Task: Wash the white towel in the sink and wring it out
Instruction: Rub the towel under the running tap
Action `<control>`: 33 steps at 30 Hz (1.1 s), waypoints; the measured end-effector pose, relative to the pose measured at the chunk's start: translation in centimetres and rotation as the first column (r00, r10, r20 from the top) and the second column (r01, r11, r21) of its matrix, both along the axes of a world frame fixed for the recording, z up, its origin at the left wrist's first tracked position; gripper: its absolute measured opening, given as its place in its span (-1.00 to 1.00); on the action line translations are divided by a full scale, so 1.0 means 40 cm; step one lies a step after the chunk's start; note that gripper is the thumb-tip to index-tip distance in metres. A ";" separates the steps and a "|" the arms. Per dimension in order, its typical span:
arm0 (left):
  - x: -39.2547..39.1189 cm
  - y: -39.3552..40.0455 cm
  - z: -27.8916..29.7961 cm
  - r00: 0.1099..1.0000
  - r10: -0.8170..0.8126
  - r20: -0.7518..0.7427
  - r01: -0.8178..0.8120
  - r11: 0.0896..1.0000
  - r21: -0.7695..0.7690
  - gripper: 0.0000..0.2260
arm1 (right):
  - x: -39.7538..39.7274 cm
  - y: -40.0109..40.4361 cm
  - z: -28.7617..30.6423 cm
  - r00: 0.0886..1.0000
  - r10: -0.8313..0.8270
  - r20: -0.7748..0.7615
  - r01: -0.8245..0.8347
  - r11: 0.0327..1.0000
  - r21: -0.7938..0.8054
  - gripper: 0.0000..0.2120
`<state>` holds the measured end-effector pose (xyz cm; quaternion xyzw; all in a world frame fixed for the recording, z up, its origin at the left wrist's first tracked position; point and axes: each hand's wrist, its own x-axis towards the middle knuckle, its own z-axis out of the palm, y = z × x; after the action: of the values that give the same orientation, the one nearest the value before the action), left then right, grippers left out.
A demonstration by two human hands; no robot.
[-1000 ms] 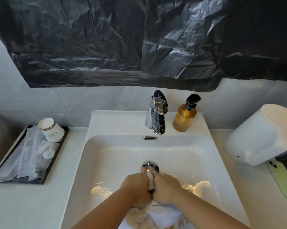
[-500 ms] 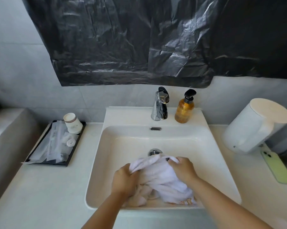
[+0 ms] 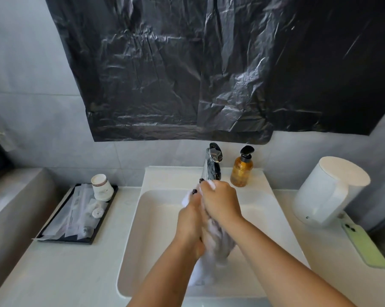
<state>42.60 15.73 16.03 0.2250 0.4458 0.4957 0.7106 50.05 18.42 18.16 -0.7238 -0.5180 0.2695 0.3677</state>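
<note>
The white towel [image 3: 211, 251] is bunched into a thick roll that I hold up above the white sink [image 3: 156, 218]. My left hand [image 3: 190, 227] grips its middle from the left side. My right hand [image 3: 220, 203] grips the upper part, with a bit of towel poking out above the fist near the chrome tap [image 3: 212, 162]. The lower end of the towel hangs down toward the basin. Both hands sit close together, one above the other.
An amber soap bottle [image 3: 242, 168] stands right of the tap. A white round container [image 3: 329, 191] and a green phone [image 3: 364, 245] lie on the right counter. On the left counter sits a black tray [image 3: 61, 234] with paper cups [image 3: 101, 187] and wrapped packets.
The towel has come up out of the basin. It was spread between my hands half a second ago; now it is gathered into a roll with my hands stacked on it.
</note>
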 end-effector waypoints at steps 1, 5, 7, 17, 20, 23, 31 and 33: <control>0.001 -0.004 0.007 1.000 0.005 0.022 -0.005 1.000 0.003 -0.69 | 0.000 -0.004 0.003 0.999 0.004 0.035 -0.004 1.000 0.002 -0.72; -0.027 0.005 -0.026 0.991 0.124 0.057 -0.118 0.988 -0.095 -0.66 | -0.058 -0.130 -0.015 0.889 0.187 0.417 -0.216 0.976 0.024 -0.70; -0.022 -0.016 -0.036 0.992 0.100 0.082 -0.086 0.984 -0.154 -0.67 | -0.050 -0.149 -0.042 0.915 0.184 0.360 -0.215 0.976 0.046 -0.68; -0.031 -0.012 -0.089 0.998 -0.016 -0.056 0.007 0.989 -0.146 -0.75 | -0.010 -0.156 -0.104 0.946 0.241 0.219 -0.226 0.970 -0.090 -0.78; -0.036 -0.002 -0.085 0.992 -0.060 -0.110 0.037 0.979 -0.202 -0.79 | 0.058 -0.050 -0.093 0.971 0.227 0.073 -0.207 0.953 -0.220 -0.69; -0.048 0.035 -0.093 0.994 -0.054 -0.090 0.031 0.971 -0.237 -0.74 | 0.124 0.064 -0.056 0.964 0.210 -0.165 -0.246 0.939 -0.241 -0.63; -0.065 0.144 -0.134 0.984 -0.128 -0.122 0.089 0.955 -0.284 -0.69 | 0.182 0.237 -0.014 0.901 0.169 -0.399 -0.360 0.804 -0.474 -0.41; -0.064 0.163 -0.144 0.978 -0.166 -0.125 0.124 0.949 -0.289 -0.70 | 0.200 0.255 -0.016 0.881 0.144 -0.451 -0.373 0.798 -0.474 -0.61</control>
<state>40.06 22.26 10.27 0.1906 0.5452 0.3560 0.7346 58.06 28.61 17.53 -0.6496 -0.4302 0.5941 0.2000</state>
